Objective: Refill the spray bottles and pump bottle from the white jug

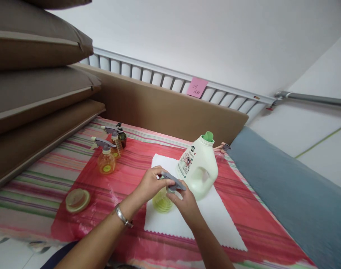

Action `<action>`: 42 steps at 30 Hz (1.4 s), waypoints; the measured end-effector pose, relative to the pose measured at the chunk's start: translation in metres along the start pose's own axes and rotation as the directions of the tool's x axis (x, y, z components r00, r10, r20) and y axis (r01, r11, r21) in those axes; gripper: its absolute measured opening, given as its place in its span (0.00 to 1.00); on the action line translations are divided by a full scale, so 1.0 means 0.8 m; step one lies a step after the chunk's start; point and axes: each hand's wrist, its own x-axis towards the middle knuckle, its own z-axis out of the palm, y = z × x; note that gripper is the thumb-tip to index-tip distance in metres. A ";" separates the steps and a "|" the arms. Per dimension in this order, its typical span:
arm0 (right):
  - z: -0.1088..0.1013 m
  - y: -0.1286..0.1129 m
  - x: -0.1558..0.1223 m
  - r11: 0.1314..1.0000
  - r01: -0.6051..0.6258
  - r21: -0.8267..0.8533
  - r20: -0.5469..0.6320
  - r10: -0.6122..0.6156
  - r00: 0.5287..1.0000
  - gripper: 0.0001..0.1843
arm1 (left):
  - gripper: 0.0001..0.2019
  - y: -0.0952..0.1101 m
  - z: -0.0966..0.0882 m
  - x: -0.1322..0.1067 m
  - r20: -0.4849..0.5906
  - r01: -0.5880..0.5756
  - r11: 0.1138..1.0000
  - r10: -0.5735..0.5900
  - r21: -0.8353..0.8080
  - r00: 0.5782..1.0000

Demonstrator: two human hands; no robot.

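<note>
Pinching a grey plastic trigger spray head [180, 183] in the grip of both left hand [153, 185] and right hand [188, 206], at the top of a round clear bottle of yellow-green liquid [162, 203], over a white zigzag-edged cloth [217, 215]. Apparently fitting or loosening; calls for steady alignment with the neck.

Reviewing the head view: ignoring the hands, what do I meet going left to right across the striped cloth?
Round translucent container → amber spray bottle with white-tipped trigger → round bottle of yellow-green liquid → pale green jug → pink spray bottle.
</note>
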 end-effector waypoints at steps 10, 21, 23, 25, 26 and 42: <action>0.000 0.003 0.001 0.998 0.000 0.058 0.044 -0.002 0.999 0.18 | 0.04 0.000 0.000 -0.001 -0.004 0.000 1.000 0.000 -0.011 1.000; -0.002 0.000 0.001 0.999 0.004 0.038 0.077 -0.007 0.997 0.20 | 0.03 0.004 -0.001 -0.002 0.006 0.011 1.000 -0.011 -0.007 1.000; -0.001 -0.001 0.002 1.000 -0.005 -0.002 0.028 0.006 1.000 0.16 | 0.03 0.004 -0.001 -0.002 0.007 0.012 1.000 -0.012 -0.003 1.000; 0.000 0.000 0.002 0.997 -0.031 -0.067 -0.051 0.028 0.998 0.14 | 0.03 0.003 -0.001 -0.003 0.007 0.017 1.000 -0.017 0.000 1.000; 0.000 0.000 0.002 0.996 -0.036 -0.079 -0.065 0.031 0.997 0.14 | 0.03 0.003 -0.001 -0.003 0.003 0.017 1.000 -0.017 0.000 1.000; 0.011 -0.004 0.001 0.996 -0.047 -0.074 -0.152 0.035 0.988 0.14 | 0.04 -0.006 -0.002 0.000 -0.042 -0.005 0.998 0.007 0.064 0.999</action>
